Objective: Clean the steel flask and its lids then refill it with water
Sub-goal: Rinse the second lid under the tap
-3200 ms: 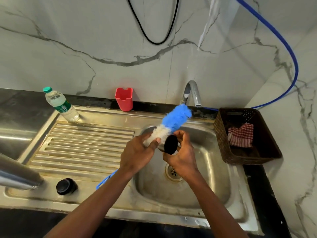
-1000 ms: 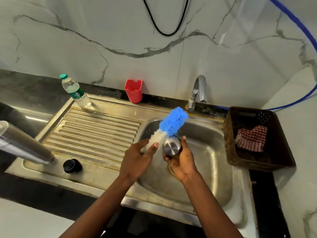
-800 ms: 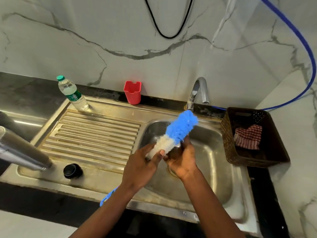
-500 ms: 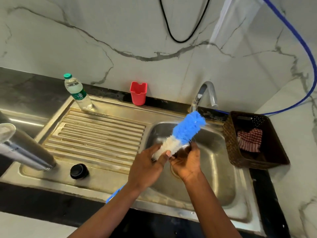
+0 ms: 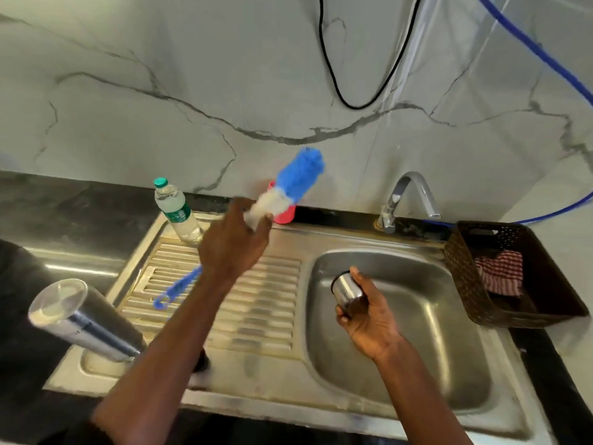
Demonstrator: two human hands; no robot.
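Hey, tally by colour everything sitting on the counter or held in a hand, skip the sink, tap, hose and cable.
Steel: 2, flask, cap
Blue and white: 1, brush
Red: 2, plastic cup, checked cloth
Clear: 1, bottle
Brown: 1, basket
Black: 1, lid
Total: 8

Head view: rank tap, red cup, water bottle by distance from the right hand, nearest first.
1. tap, behind the basin, just beyond the right hand.
2. red cup, farther left along the back.
3. water bottle, back left of the drainboard.

Steel flask [image 5: 86, 322] upright, drainboard [image 5: 256, 300] near-left corner — black lid [image 5: 202, 361] just beside, half hidden; steel cup lid [image 5: 348, 292] tilted over basin [image 5: 433, 348].
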